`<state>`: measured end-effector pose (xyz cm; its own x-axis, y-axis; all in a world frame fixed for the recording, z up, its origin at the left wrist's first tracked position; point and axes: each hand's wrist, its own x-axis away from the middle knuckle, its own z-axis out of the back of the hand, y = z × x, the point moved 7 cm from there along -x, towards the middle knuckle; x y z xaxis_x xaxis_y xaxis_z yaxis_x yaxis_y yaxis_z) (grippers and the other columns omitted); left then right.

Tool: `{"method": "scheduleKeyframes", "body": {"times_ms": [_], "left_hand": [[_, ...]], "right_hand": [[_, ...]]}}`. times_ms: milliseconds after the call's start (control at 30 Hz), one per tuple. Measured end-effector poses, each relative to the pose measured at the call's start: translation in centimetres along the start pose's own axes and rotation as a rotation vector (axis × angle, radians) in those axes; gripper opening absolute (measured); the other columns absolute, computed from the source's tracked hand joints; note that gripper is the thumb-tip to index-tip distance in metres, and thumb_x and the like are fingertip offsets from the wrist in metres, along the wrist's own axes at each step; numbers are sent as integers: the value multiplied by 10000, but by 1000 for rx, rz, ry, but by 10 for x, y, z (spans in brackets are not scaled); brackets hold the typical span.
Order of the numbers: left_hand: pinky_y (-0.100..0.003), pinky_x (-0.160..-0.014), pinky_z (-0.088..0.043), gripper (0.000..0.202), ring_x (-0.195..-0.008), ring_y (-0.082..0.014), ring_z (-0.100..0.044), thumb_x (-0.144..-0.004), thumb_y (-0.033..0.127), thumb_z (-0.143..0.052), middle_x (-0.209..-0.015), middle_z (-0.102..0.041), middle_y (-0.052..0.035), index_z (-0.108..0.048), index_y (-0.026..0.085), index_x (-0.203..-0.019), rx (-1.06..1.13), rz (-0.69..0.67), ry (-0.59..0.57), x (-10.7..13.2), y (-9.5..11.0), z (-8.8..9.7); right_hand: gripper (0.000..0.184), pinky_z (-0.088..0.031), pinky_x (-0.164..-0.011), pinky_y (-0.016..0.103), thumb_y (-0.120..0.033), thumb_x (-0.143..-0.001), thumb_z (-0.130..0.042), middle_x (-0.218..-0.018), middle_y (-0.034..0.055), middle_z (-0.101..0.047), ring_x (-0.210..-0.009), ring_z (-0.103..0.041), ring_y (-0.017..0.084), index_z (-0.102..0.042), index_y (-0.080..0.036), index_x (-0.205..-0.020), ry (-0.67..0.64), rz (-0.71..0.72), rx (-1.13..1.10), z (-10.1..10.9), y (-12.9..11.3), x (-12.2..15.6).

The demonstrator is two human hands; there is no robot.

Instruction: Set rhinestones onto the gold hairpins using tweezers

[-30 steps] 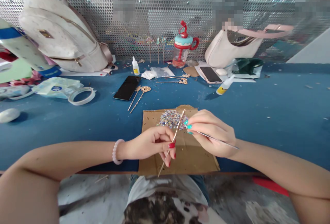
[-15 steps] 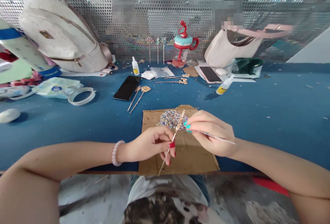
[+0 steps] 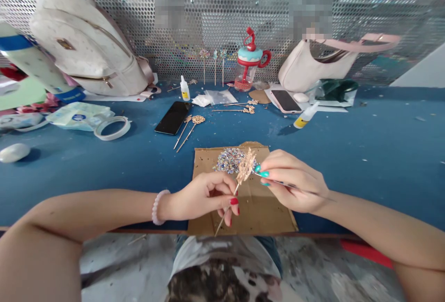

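Observation:
My left hand (image 3: 212, 195) pinches the stem of a gold hairpin (image 3: 246, 165), whose openwork flower head points up and away from me. The fingers of my right hand (image 3: 292, 179) are closed around a thin stick-like tool (image 3: 299, 189), its tip beside the hairpin's head. Whether the tip touches the head I cannot tell. Beneath both hands lies a piece of cardboard (image 3: 257, 209), with a heap of small multicoloured rhinestones (image 3: 228, 159) on its far part, partly behind the hairpin.
Two gold hairpins (image 3: 189, 130) lie beside a black phone (image 3: 173, 117). Small glue bottles (image 3: 305, 116) stand on the blue table (image 3: 389, 163). Farther back are a red-handled cup (image 3: 247, 68), a white handbag (image 3: 320, 68) and a backpack (image 3: 90, 42). A tape roll (image 3: 113, 128) lies left.
The hairpin's head has turned from nearly edge-on to show its broad face. My right hand has shifted slightly right, and its tool has tilted.

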<state>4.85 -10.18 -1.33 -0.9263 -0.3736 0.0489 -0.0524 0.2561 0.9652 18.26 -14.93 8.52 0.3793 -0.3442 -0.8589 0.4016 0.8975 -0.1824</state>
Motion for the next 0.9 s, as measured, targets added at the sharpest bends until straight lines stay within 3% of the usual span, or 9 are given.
{"method": "scheduleKeyframes", "body": {"times_ms": [233, 533, 900], "left_hand": [[-180, -558, -553, 234, -613, -112, -709, -893, 346, -620, -779, -715, -28, -481, 158, -895, 78, 12, -10, -3, 3, 1], [-200, -705, -582, 205, -855, -130, -721, -908, 340, -611, -909, -746, -50, -503, 170, -944, 167, -13, 129, -11, 2, 22], [-220, -721, -581, 166, -778, -86, -637, -874, 295, -660, -856, -642, -6, -581, 150, -889, 288, -35, 230, -14, 1, 32]], "right_hand": [[239, -558, -664, 343, 8, -785, -616, -889, 116, -646, -788, -629, 164, -581, -113, -989, -12, 12, -22, -1, -1, 0], [208, -549, -669, 344, -51, -820, -626, -858, 86, -674, -791, -652, 162, -599, -149, -1001, -31, -56, -45, -10, 7, 6], [144, -540, -758, 282, -97, -854, -625, -882, 68, -685, -842, -634, 118, -601, -137, -990, -260, -75, -249, -33, 3, 12]]}}
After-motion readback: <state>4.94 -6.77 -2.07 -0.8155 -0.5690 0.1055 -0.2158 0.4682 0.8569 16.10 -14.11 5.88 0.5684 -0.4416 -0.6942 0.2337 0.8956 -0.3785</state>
